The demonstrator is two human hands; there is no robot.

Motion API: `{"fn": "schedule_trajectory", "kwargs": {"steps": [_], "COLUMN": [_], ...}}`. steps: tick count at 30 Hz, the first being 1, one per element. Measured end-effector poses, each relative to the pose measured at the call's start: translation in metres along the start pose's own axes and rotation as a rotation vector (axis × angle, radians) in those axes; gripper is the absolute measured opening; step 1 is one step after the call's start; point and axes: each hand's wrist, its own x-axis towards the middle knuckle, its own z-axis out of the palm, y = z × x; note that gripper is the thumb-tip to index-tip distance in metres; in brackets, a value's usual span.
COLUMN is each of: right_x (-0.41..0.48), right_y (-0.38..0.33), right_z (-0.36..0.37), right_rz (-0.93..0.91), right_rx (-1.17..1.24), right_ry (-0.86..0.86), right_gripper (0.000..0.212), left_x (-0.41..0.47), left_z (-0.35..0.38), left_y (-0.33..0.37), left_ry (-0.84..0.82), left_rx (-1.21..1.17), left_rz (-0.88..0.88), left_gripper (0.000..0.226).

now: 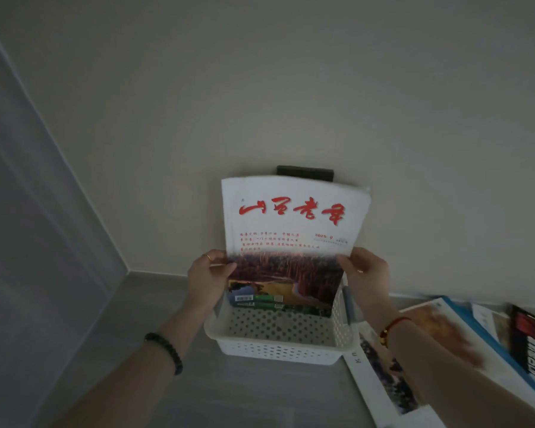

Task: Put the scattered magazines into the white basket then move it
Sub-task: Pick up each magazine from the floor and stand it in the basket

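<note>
Both hands, left hand (209,274) and right hand (366,273), grip the magazine (291,236) edges with closed fingers; lower it squarely, spine level, into the white basket (275,349).

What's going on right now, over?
Left hand and right hand grip red-titled magazine, upright in white basket. More magazines on floor, right. Nothing blocking.

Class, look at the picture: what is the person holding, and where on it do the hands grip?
A magazine with red lettering, held upright over the white basket. The left hand grips its left edge, the right hand its right edge, both low on the cover.
</note>
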Motion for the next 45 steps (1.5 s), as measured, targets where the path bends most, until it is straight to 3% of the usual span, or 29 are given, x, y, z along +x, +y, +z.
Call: {"fn": "schedule_trajectory", "kwargs": {"steps": [3, 7, 9, 13, 16, 20, 24, 26, 28, 30, 33, 41, 45], "right_x": [-0.001, -0.005, -0.004, -0.005, -0.006, -0.006, -0.017, -0.028, -0.041, -0.055, -0.072, -0.108, -0.122], "right_y": [0.011, 0.012, 0.011, 0.006, 0.006, 0.01, 0.027, 0.039, 0.051, 0.063, 0.079, 0.116, 0.135], "right_z": [0.002, 0.013, 0.02, 0.033, 0.026, -0.008, -0.079, -0.123, -0.164, -0.198, -0.236, -0.292, -0.312], "right_rz": [0.043, 0.065, 0.1, 0.09, 0.063, 0.09, 0.125, 0.165, 0.223, 0.251, 0.269, 0.3, 0.292], "right_rx": [-0.032, -0.003, -0.001, -0.059, -0.141, -0.255, -0.244, -0.26, -0.295, -0.322, -0.397, -0.36, -0.297], "right_ry": [0.026, 0.084, 0.031, 0.005, -0.1, -0.241, -0.173, -0.122, -0.062, -0.047, -0.083, -0.118, -0.159], "right_gripper": [0.006, 0.041, 0.047, 0.034, 0.043, 0.062, 0.06, 0.059, 0.057, 0.059, 0.067, 0.058, 0.05], "left_x": [0.001, -0.001, -0.002, -0.003, -0.004, -0.012, -0.033, -0.059, -0.096, -0.14, -0.196, -0.258, -0.262], "left_z": [0.008, 0.016, 0.022, 0.029, 0.031, 0.035, 0.035, 0.039, 0.047, 0.063, 0.099, 0.205, 0.238], "left_y": [-0.007, -0.002, 0.001, 0.003, 0.003, 0.006, 0.005, 0.009, 0.015, 0.017, 0.007, -0.023, -0.03], "left_ry": [0.057, -0.006, -0.079, -0.071, -0.08, -0.071, -0.067, -0.059, -0.021, -0.125, -0.437, -0.794, -0.849], "left_rx": [0.004, -0.032, 0.006, 0.067, 0.157, 0.168, 0.109, 0.137, 0.257, 0.389, 0.564, 0.894, 1.088], "left_rz": [0.012, 0.031, 0.009, -0.012, -0.039, -0.051, -0.021, 0.061, 0.258, 0.512, 0.668, 0.471, 0.411], "left_gripper": [0.018, 0.048, 0.045, 0.041, 0.038, 0.043, 0.054, 0.059, 0.061, 0.062, 0.067, 0.088, 0.088]}}
